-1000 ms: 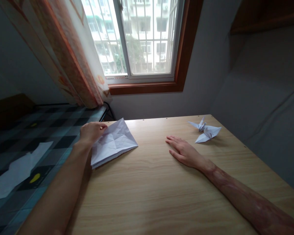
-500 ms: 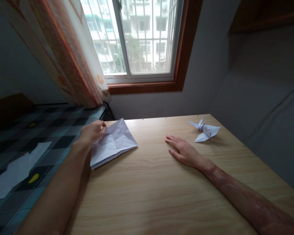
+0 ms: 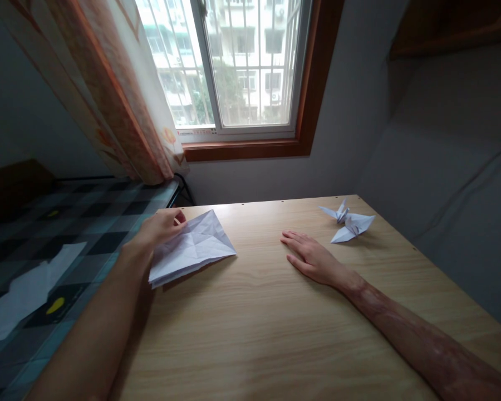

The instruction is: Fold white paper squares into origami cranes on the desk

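My left hand (image 3: 163, 225) pinches the upper left edge of a stack of creased white paper sheets (image 3: 198, 245) at the left side of the wooden table (image 3: 250, 323). Fold lines cross the top sheet, and several layers show along its near edge. Flat on the tabletop, palm down and fingers stretched out, rests my right hand (image 3: 307, 256), holding nothing. Just beyond it, to the right, two white folded paper cranes (image 3: 354, 227) stand close together, one partly in front of the other.
A bed with a checked cover (image 3: 104, 223) adjoins the table on the left, with pieces of white paper (image 3: 25, 298) lying on it. Behind the table are a wall, a barred window (image 3: 250, 67) and an orange-patterned curtain (image 3: 121, 94). A wooden shelf (image 3: 455, 44) hangs at upper right.
My left hand has shifted slightly right and toward me. The far corner of the paper stack has come down a little, and its near left corner has slid left. My right hand stays put.
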Tool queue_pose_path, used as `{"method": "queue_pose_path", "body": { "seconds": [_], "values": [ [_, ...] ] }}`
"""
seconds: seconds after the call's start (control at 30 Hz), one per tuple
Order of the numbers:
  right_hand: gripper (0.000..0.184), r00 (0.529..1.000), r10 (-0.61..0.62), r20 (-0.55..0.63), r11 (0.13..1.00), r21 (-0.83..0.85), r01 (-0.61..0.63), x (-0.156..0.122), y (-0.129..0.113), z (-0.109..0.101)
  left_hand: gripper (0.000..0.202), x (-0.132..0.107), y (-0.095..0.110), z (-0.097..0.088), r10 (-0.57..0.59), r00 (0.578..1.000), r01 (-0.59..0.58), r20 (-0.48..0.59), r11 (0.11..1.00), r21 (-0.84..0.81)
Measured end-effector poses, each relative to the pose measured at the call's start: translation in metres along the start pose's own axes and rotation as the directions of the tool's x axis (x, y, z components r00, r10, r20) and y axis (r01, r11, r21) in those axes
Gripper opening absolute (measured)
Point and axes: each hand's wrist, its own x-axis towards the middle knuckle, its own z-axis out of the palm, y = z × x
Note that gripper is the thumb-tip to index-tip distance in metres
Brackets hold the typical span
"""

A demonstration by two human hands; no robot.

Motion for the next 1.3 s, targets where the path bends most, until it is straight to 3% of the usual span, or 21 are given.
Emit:
{"method": "queue_pose_path", "body": {
  "seconds": [0.17, 0.43, 0.57, 0.67, 0.83, 0.9, 1.0, 1.13, 1.2, 1.3],
  "values": [
    [0.053, 1.0, 0.003, 0.006, 1.0, -0.005, -0.003, 0.0, -0.002, -0.001, 0.036, 0.0, -0.001, -0.002, 0.053, 0.998, -0.056, -0.031, 0.996, -0.072],
    [0.052, 1.0, -0.016, -0.01, 1.0, -0.003, 0.016, 0.0, -0.001, 0.0, 0.061, 0.001, -0.003, -0.013, 0.219, 0.976, -0.202, -0.001, 0.899, -0.388],
    [0.052, 1.0, -0.008, -0.014, 1.0, 0.011, 0.008, 0.0, -0.001, -0.001, 0.066, -0.002, 0.005, -0.022, 0.182, 0.983, -0.16, -0.006, 0.853, -0.497],
    [0.052, 1.0, 0.004, -0.014, 0.999, 0.043, -0.003, 0.0, 0.0, 0.0, 0.067, -0.006, 0.015, -0.028, 0.175, 0.984, -0.119, 0.023, 0.755, -0.645],
    [0.048, 0.994, 0.09, -0.055, 0.969, 0.234, -0.075, 0.001, 0.0, -0.003, 0.069, -0.012, 0.035, -0.033, 0.075, 0.997, -0.052, -0.006, 0.627, -0.778],
    [0.049, 0.984, 0.169, -0.057, 0.911, 0.391, -0.134, 0.001, 0.001, -0.005, 0.069, -0.014, 0.048, -0.029, 0.067, 0.998, -0.045, -0.008, 0.575, -0.817],
    [0.056, 0.953, 0.297, -0.057, 0.75, 0.632, -0.196, 0.0, 0.004, -0.007, 0.066, -0.019, 0.073, -0.013, 0.07, 0.997, -0.011, 0.032, 0.539, -0.843],
    [0.071, 0.895, 0.429, -0.126, 0.58, 0.798, -0.166, 0.002, 0.012, -0.003, 0.061, -0.024, 0.107, 0.017, 0.219, 0.97, -0.014, 0.107, 0.491, -0.871],
    [0.075, 0.866, 0.483, -0.133, 0.552, 0.813, -0.183, 0.003, 0.014, 0.0, 0.058, -0.025, 0.12, 0.029, 0.314, 0.938, -0.032, 0.147, 0.499, -0.866],
    [0.066, 0.843, 0.515, -0.155, 0.614, 0.753, -0.237, 0.004, 0.012, 0.002, 0.056, -0.029, 0.128, 0.035, 0.448, 0.878, -0.109, 0.167, 0.527, -0.843]
  ]
}}
